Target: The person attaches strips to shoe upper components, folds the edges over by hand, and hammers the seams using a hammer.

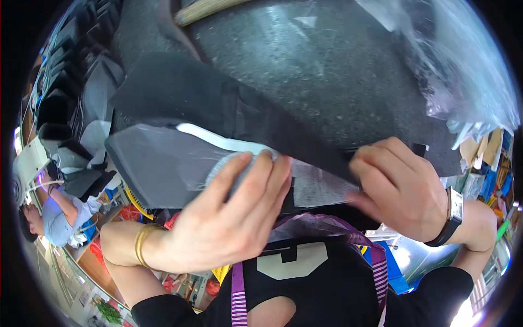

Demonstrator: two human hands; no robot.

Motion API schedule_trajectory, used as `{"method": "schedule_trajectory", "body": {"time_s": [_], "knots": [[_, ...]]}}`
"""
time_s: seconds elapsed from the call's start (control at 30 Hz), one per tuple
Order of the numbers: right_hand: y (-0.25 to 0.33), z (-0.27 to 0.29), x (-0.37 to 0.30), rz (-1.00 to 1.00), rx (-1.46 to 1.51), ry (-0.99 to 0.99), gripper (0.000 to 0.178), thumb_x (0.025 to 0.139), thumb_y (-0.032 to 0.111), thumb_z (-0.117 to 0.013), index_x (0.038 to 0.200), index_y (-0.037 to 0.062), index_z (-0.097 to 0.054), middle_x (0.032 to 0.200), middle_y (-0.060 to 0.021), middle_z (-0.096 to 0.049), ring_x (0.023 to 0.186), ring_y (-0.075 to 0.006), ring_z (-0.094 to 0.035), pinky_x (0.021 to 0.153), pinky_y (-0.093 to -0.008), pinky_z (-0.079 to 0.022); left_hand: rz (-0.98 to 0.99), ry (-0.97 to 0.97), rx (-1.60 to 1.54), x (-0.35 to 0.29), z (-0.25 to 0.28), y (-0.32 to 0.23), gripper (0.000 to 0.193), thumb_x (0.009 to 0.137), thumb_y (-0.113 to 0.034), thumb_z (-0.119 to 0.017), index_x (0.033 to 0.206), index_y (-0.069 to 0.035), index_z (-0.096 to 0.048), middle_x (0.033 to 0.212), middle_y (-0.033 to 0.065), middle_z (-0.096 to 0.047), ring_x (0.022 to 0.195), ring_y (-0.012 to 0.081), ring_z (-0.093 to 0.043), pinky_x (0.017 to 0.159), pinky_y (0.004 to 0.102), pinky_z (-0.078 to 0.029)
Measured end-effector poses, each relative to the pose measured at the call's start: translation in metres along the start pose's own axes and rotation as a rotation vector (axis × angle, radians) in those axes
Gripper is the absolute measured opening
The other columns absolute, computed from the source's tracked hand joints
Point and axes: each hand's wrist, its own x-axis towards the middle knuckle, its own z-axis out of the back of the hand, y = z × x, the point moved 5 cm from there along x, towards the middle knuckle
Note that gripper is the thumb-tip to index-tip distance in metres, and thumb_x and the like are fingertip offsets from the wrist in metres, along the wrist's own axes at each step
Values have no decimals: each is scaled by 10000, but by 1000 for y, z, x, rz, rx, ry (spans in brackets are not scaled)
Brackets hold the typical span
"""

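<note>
A black sheet piece, fabric or leather-like, lies on the dark worktop in front of me. Over its near side is a grey panel with a curved white strip along its upper edge. My left hand is closed, its fingertips pressed together on the white strip and the panel; a pale mesh-like patch shows beside them. Curled at the right end of the black piece, my right hand pinches its edge, slightly blurred. Grey mesh-like backing is visible between the hands.
A wooden handle and a dark strap lie at the far side of the worktop. Clear plastic sheeting is heaped at the right. Stacked dark pieces line the left; a co-worker sits beyond.
</note>
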Motion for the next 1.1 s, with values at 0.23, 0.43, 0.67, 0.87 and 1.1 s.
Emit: {"method": "schedule_trajectory", "body": {"time_s": [0.23, 0.43, 0.67, 0.87, 1.1], "knots": [[13, -7, 21, 226, -85, 125, 207, 578, 113, -602, 730, -2, -518, 1091, -184, -628, 820, -298, -589, 662, -354, -501, -13, 18, -126, -20, 17, 32, 345, 631, -85, -661, 947, 51, -675, 1115, 155, -640, 1054, 279, -587, 900, 380, -503], [32, -7, 53, -106, -33, 173, 508, 635, 29, -669, 1131, -38, -582, 1044, -165, -611, 839, -303, -610, 714, -373, -509, 51, -96, 37, -39, 6, 19, 279, 603, -94, -659, 846, 40, -687, 1067, 124, -650, 1017, 285, -580, 852, 364, -508], [66, -45, 51, -91, -396, -101, 309, 699, 51, -683, 970, -70, -598, 897, -111, -577, 792, -231, -604, 569, -309, -522, 113, -85, -319, -55, -7, 34, 280, 737, -202, -617, 927, 1, -650, 938, 69, -589, 966, 255, -532, 842, 361, -481], [68, -62, 66, -230, -353, -203, 292, 694, 89, -644, 975, 30, -592, 836, -67, -532, 652, -168, -549, 498, -244, -473, 248, -342, -256, -48, -8, 58, 202, 703, -168, -608, 886, -99, -557, 856, 48, -550, 784, 205, -563, 617, 293, -500], [70, -71, 67, 211, -606, -100, 174, 690, 101, -606, 844, 19, -615, 830, -52, -531, 618, -105, -484, 428, -181, -370, 749, -318, -544, -76, -18, 121, 383, 583, -58, -715, 900, -29, -500, 789, 90, -468, 700, 272, -498, 630, 288, -413]]}}
